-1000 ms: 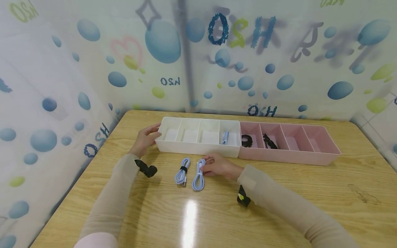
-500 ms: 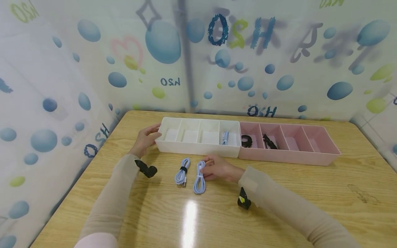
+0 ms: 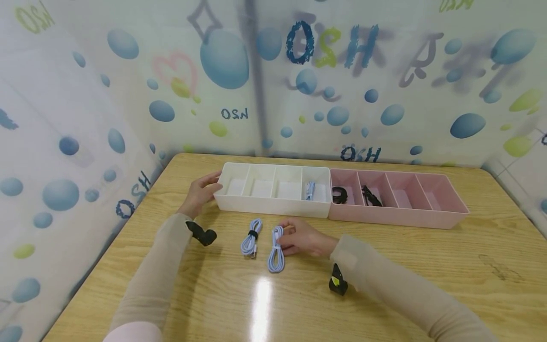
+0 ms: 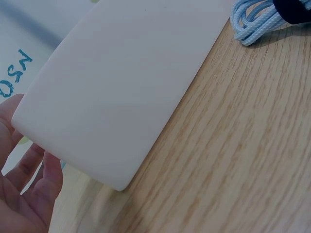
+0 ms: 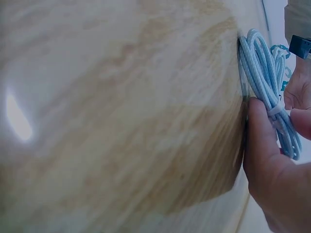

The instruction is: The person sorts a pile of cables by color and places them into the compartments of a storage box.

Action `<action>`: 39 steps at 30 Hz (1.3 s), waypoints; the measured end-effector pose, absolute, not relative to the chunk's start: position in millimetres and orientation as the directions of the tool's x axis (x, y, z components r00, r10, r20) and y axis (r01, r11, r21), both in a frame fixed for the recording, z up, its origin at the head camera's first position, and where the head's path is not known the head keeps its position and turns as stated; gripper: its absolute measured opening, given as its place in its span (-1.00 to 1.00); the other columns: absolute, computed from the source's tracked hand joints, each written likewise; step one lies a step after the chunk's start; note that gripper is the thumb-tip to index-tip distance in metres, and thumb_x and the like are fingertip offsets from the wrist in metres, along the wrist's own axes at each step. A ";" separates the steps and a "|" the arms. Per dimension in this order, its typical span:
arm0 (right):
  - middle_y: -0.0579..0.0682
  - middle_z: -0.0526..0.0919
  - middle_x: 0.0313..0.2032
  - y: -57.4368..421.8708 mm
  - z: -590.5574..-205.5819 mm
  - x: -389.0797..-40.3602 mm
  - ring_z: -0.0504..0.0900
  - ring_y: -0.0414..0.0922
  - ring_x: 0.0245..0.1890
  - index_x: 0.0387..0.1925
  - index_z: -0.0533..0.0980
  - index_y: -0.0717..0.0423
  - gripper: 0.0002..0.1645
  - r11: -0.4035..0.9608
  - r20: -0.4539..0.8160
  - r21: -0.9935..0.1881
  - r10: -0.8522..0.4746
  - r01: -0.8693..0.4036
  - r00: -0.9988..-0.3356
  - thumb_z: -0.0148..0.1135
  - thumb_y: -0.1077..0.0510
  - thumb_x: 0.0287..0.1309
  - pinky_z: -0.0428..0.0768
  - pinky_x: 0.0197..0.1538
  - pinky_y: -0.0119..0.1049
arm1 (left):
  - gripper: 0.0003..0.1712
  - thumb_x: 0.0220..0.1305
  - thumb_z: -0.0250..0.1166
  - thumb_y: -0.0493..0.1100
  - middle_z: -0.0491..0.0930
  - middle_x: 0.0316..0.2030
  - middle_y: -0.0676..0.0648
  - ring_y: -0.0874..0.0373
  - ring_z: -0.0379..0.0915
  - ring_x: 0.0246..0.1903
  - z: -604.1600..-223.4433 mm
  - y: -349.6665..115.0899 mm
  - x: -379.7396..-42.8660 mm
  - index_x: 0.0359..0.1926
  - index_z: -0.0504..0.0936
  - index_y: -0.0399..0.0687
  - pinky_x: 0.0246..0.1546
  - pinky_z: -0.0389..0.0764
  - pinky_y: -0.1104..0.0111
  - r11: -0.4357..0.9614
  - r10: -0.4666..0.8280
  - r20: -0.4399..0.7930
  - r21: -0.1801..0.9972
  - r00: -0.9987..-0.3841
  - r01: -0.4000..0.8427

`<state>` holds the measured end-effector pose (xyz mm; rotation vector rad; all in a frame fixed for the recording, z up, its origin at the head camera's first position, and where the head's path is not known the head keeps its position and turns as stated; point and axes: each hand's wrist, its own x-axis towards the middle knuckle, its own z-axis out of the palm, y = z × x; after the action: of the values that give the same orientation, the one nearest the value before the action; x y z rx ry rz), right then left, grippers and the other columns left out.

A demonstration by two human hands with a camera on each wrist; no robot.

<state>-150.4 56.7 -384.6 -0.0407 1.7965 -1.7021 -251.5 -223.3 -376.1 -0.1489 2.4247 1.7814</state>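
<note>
My right hand holds a coiled light-blue cable at its upper part, low over the wooden table. A white tie wraps the coil's middle, and in the right wrist view the thumb and a finger lie on either side of the bundle. To its left lies a second light-blue cable, bound with a black strap, its metal plug showing. My left hand touches the left end of a white divided box. The left wrist view has its loosely bent fingers by the box's end wall.
One compartment of the white box contains another light-blue cable. Against its right end stands a pink divided box, with a black coiled cable and a black cable bundle in separate compartments. A patterned backdrop rises behind the table.
The right hand has drawn the white-tied cable slightly toward the person, away from the white box. The left hand and the strapped cable stay where they were.
</note>
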 end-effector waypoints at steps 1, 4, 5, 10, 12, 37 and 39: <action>0.19 0.48 -0.30 56.7 -384.8 -149.8 0.58 -0.04 -0.43 0.00 0.25 0.35 -0.56 0.156 -0.427 -0.902 -0.446 0.402 -0.786 0.08 0.46 0.03 0.57 -0.28 -0.16 | -0.45 0.22 0.08 -0.20 0.27 0.16 -0.16 0.03 0.23 0.02 -376.5 -223.4 -251.6 0.25 0.27 0.02 -0.16 0.44 0.32 0.300 -0.003 -0.162 0.941 -0.987 -0.156; 0.20 0.47 -0.27 57.2 -385.7 -148.6 0.58 -0.03 -0.41 0.02 0.23 0.34 -0.53 0.155 -0.432 -0.900 -0.441 0.408 -0.786 0.08 0.45 0.03 0.57 -0.27 -0.17 | -0.46 0.22 0.09 -0.20 0.27 0.16 -0.14 0.04 0.24 0.01 -377.1 -223.3 -251.9 0.24 0.28 0.04 -0.15 0.43 0.31 0.301 -0.014 -0.172 0.939 -0.985 -0.168; 0.20 0.47 -0.27 57.5 -386.0 -148.4 0.58 -0.03 -0.41 0.03 0.23 0.33 -0.52 0.154 -0.435 -0.899 -0.438 0.411 -0.787 0.08 0.44 0.04 0.57 -0.27 -0.17 | -0.46 0.22 0.09 -0.20 0.26 0.16 -0.14 0.04 0.24 0.01 -377.3 -223.3 -252.1 0.24 0.28 0.04 -0.14 0.43 0.30 0.302 -0.015 -0.174 0.938 -0.985 -0.170; 0.18 0.44 -0.28 60.9 -388.2 -146.6 0.56 -0.04 -0.45 0.02 0.22 0.34 -0.53 0.139 -0.428 -0.901 -0.436 0.410 -0.792 0.08 0.45 0.03 0.57 -0.28 -0.16 | -0.46 0.21 0.09 -0.20 0.27 0.15 -0.14 0.04 0.25 0.00 -378.0 -222.9 -252.5 0.24 0.28 0.04 -0.13 0.43 0.29 0.307 -0.015 -0.172 0.937 -0.985 -0.168; 0.18 0.44 -0.29 62.8 -387.9 -146.0 0.55 -0.05 -0.46 0.01 0.22 0.36 -0.53 0.139 -0.420 -0.905 -0.439 0.401 -0.795 0.09 0.45 0.03 0.57 -0.28 -0.16 | -0.46 0.21 0.09 -0.20 0.27 0.14 -0.15 0.05 0.25 -0.02 -378.1 -222.9 -252.5 0.24 0.28 0.04 -0.16 0.44 0.32 0.310 -0.012 -0.168 0.937 -0.986 -0.164; 0.14 0.39 -0.27 78.1 -355.4 -155.2 0.52 -0.08 -0.35 0.01 0.27 0.32 -0.56 0.243 -0.335 -0.938 -0.464 0.246 -0.820 0.14 0.34 0.06 0.55 -0.23 -0.14 | -0.46 0.22 0.09 -0.19 0.28 0.14 -0.14 0.07 0.27 -0.03 -377.6 -223.5 -251.3 0.24 0.28 0.04 -0.19 0.44 0.36 0.313 -0.006 -0.159 0.938 -0.987 -0.153; 0.14 0.40 -0.28 78.6 -352.5 -156.4 0.53 -0.09 -0.36 -0.01 0.27 0.33 -0.56 0.242 -0.319 -0.943 -0.472 0.228 -0.821 0.14 0.35 0.05 0.56 -0.24 -0.16 | -0.46 0.22 0.09 -0.18 0.28 0.14 -0.14 0.06 0.26 -0.03 -377.6 -223.8 -251.6 0.24 0.28 0.05 -0.16 0.44 0.33 0.313 -0.007 -0.159 0.937 -0.987 -0.153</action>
<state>-156.4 78.6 -352.5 -0.2228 1.9610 -1.6298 -251.6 -223.8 -377.6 -0.1502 2.4418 1.7644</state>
